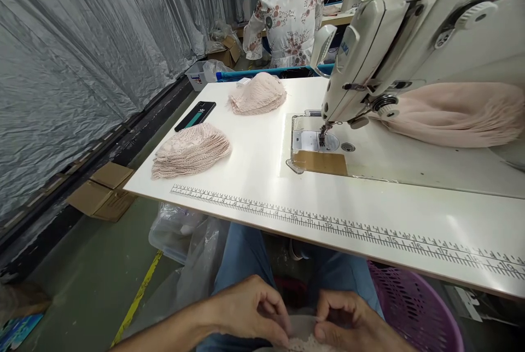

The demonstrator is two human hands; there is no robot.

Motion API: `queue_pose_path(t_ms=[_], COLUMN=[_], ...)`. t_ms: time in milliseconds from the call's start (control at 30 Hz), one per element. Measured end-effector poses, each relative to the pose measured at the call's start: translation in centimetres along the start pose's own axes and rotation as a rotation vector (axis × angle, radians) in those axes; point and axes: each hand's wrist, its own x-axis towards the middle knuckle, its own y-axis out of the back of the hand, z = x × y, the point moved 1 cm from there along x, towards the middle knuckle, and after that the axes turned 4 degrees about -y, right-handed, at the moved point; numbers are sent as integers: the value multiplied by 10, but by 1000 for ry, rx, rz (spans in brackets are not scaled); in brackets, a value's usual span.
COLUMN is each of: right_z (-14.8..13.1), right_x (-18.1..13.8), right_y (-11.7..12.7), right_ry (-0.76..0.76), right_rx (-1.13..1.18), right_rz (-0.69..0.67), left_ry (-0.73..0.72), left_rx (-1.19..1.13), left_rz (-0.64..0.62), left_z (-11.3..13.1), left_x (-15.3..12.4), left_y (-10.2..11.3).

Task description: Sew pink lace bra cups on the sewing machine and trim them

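Note:
Over my lap, below the table edge, my left hand [256, 311] pinches a piece of pale lace fabric [305, 335] with sheer cloth. On the other side my right hand [348, 319] grips the same piece between thumb and fingers. The bottom of the frame cuts off most of this piece. On the sewing table [250, 166] lie two stacks of pale pink lace pieces, a near stack [191, 150] and a far stack [258, 93]. Above its needle plate stands the sewing machine [361, 62], with pink sheer fabric [459, 111] heaped under its arm.
A dark phone [196, 116] lies at the table's left edge. A printed ruler runs along the front edge. Under the table are a purple basket [414, 308] and a clear plastic bin [174, 234]. Cardboard boxes [102, 191] stand left. A person in a floral top [287, 18] sits ahead.

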Motion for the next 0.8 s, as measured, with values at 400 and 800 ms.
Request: queue_pose_path(t_ms=[400,800], right_z=[1,5], right_x=[-8,-13], right_y=[9,9], right_ry=[-17,-4], right_rx=[179,202], right_rz=[-28,1], left_ry=[-5,-16], left_rx=[-133,-121], left_rz=[-68,-85], left_z=[-2,9], left_x=[2,-1], left_y=[0,2])
